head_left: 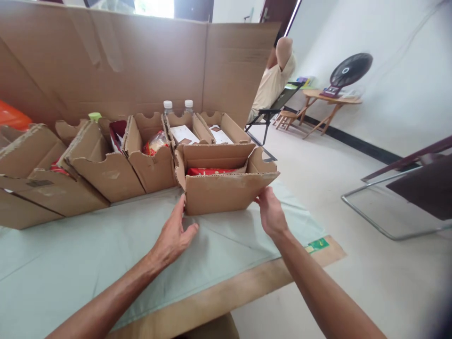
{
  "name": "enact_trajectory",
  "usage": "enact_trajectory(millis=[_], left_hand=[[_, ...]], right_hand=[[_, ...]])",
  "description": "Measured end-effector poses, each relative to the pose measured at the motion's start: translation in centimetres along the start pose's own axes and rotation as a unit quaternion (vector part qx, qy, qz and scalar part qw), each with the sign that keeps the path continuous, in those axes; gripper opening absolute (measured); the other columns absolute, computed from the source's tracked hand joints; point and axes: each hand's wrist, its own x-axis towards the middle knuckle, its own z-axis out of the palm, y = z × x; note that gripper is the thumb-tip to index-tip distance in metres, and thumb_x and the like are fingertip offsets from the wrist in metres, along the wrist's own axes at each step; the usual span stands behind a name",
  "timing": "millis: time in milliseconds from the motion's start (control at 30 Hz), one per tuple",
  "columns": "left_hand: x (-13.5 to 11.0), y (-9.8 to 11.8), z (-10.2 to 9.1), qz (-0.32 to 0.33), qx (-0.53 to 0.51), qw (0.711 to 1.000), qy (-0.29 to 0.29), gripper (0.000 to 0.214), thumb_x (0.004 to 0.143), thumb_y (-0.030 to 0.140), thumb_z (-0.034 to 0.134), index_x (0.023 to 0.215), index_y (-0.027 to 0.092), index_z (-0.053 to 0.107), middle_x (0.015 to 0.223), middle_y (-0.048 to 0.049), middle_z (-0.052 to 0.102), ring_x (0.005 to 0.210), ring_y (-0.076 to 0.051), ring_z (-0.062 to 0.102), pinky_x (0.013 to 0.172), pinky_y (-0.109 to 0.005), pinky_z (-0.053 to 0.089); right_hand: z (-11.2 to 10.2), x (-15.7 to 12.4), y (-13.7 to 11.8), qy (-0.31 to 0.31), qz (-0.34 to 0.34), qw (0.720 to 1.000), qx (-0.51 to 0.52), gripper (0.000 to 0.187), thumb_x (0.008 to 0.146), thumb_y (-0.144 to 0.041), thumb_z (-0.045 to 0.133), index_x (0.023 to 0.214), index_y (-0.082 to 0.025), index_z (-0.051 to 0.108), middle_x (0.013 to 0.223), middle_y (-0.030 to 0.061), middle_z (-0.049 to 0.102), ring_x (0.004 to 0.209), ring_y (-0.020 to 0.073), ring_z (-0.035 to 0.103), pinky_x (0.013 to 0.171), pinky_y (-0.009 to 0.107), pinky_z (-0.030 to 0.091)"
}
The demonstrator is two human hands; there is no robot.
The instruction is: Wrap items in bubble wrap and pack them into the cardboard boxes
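An open cardboard box [219, 193] stands on the table's pale green cloth [106, 249], with a red packet [212, 171] lying inside it. My left hand [173, 235] rests beside the box's lower left corner, fingers stretched out and touching its front edge. My right hand [270, 214] touches the box's lower right corner, with the fingertips against the front wall. Neither hand has the box lifted.
Several more open cardboard boxes [106, 174] with packets sit in a row to the left and behind. Two capped bottles [178, 107] stand before a tall cardboard wall [123, 66]. A person [273, 80] sits at the back right near a fan [349, 70] on a wooden table. A metal frame [388, 226] lies on the floor.
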Motion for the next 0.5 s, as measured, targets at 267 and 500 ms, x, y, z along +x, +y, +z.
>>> enact_trajectory(millis=[267, 500], left_hand=[[1.6, 0.7, 3.8, 0.048, -0.015, 0.999, 0.011, 0.092, 0.091, 0.025, 0.056, 0.169, 0.028, 0.006, 0.174, -0.0159, 0.029, 0.147, -0.034, 0.049, 0.108, -0.053, 0.056], [-0.1, -2.3, 6.2, 0.104, 0.022, 0.991, 0.076, 0.089, 0.094, 0.025, 0.054, 0.168, 0.029, 0.006, 0.174, -0.0152, 0.026, 0.157, -0.036, 0.035, 0.115, -0.054, 0.051]], right_hand=[[-1.1, 0.5, 2.3, 0.019, -0.052, 0.998, 0.012, 0.054, 0.097, -0.067, 0.043, 0.126, -0.027, 0.063, 0.141, 0.0082, 0.066, 0.131, 0.0238, 0.059, 0.109, 0.042, 0.048], [-0.7, -0.6, 3.5, 0.054, -0.089, 0.995, -0.003, 0.046, 0.097, -0.053, 0.053, 0.134, -0.026, 0.062, 0.139, 0.0093, 0.067, 0.133, 0.0253, 0.06, 0.116, 0.045, 0.044]])
